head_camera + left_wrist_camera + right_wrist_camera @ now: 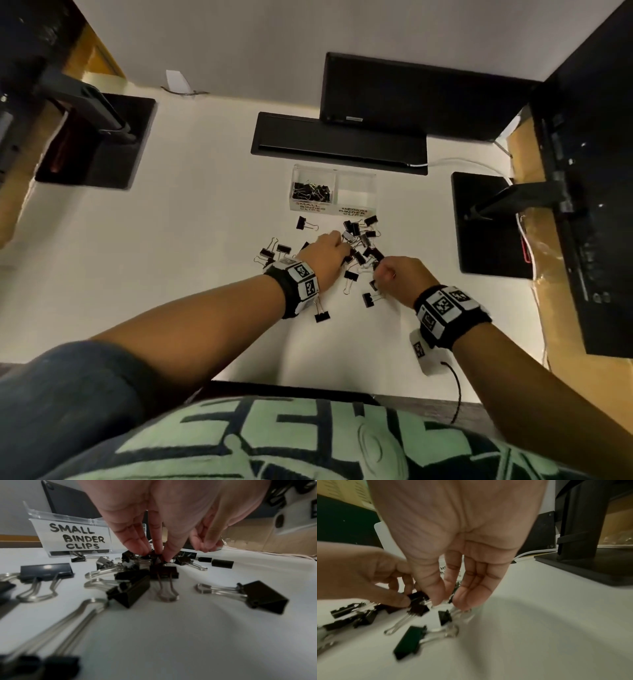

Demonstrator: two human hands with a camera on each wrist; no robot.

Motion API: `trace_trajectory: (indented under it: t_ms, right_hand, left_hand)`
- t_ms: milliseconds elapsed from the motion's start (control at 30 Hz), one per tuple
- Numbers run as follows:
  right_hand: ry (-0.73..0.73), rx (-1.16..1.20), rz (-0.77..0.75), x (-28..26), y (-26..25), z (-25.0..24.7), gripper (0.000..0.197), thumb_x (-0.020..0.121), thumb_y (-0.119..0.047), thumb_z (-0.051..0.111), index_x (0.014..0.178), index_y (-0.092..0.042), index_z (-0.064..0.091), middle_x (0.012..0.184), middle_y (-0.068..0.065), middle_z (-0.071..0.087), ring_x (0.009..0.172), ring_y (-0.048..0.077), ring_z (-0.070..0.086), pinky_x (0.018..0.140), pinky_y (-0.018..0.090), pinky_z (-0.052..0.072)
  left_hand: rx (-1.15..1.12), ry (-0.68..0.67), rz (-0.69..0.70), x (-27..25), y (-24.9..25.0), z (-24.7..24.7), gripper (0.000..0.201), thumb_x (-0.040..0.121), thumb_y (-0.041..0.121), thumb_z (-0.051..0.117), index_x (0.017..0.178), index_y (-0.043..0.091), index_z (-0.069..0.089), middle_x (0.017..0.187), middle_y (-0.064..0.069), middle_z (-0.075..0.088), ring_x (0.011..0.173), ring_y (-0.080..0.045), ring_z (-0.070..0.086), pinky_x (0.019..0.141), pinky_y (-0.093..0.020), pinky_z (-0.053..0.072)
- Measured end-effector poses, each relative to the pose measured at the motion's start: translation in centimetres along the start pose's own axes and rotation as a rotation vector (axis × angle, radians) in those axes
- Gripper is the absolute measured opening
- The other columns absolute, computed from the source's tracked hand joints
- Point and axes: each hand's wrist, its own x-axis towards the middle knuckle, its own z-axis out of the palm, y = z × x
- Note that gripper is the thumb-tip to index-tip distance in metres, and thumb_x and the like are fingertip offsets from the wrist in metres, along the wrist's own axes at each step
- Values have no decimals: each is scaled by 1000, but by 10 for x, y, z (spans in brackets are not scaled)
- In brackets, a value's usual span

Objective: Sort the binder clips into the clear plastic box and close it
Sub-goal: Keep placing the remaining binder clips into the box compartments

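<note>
The clear plastic box (356, 186) stands open on the white table. Its left compartment, labelled SMALL BINDER CLIPS (77, 538), holds several black clips; the right one, labelled medium, looks bare. Many black binder clips (359, 253) lie scattered in front of the box. My left hand (339, 240) reaches into the pile and pinches a small black clip (418, 601) between thumb and fingertips. My right hand (378, 274) hangs curled just to its right, thumb and fingertips (464, 601) closed on the wire handles of another clip (444, 616).
Black monitor stand bases sit behind the box (339, 144), at the right (489, 222) and at the far left (96, 144). A white cable (462, 161) runs along the back right. More clips (274, 251) lie left of my left wrist.
</note>
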Motion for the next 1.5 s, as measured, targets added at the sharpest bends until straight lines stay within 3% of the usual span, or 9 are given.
trace_trajectory:
  t_ms: [267,433,567,700,933,1100,1200,1333,1500]
  right_hand:
    - [99,-164,-21,-1,2,32,19,87,-19,61,104,-10,62,107,9,58,95,23,57,75,26,39]
    - [105,-123,-70,-1,2,35,14,85,-19,61,97,-13,63,102,6,54,88,20,56,74,25,40]
    - [158,317,19,1,2,26,3,79,-14,67,82,-13,66,87,2,62,78,15,57,73,27,47]
    - [78,882,148,4,-2,13,7,84,-4,61,82,-2,67,80,18,70,68,25,65,72,37,57]
    - [-26,1145,184,15,-15,8,18,91,-1,48,92,1,66,76,13,61,65,21,61,60,27,55]
    - [-44,1035,222,22,-40,12,16,91,-11,52,80,-4,61,64,5,51,55,17,48,57,29,47]
    - [11,549,54,33,-51,21,15,88,-24,58,83,-12,65,70,-2,54,62,16,50,61,28,45]
    - [61,133,-134,33,-59,37,13,88,-15,59,100,-18,64,92,-6,60,78,17,58,65,27,47]
    - [28,46,-130,29,-55,41,15,86,-10,58,100,-15,61,77,-5,54,72,18,53,69,31,48]
  left_hand:
    - [108,-10,69,-2,-2,-2,26,94,10,46,118,3,54,117,-15,47,100,-31,53,71,-34,45]
    - [105,10,62,-3,-6,-4,26,92,18,52,114,4,56,116,-13,48,100,-30,53,75,-37,49]
    - [-197,111,-40,-6,-7,-14,25,85,25,62,103,8,59,105,-6,51,90,-21,53,78,-33,49]
    - [-647,258,-366,-7,-13,-33,14,84,18,62,90,8,56,79,2,56,64,-11,52,53,-9,45]
    - [-694,266,-534,-7,-37,-43,20,97,18,37,96,11,56,93,-5,60,80,-19,53,64,-26,38]
    - [-444,127,-442,-14,-35,-35,24,98,17,35,105,5,55,98,-10,61,83,-24,54,73,-33,43]
    - [-307,59,-303,-15,-35,-24,19,94,15,45,110,15,55,112,-9,61,89,-25,59,76,-31,45]
    - [-211,-2,-265,-14,-38,-16,23,93,20,51,116,21,53,117,-9,55,96,-27,59,81,-33,46]
    - [-159,-7,-253,-10,-38,-16,29,93,19,52,122,21,55,124,-8,53,103,-27,59,85,-34,47]
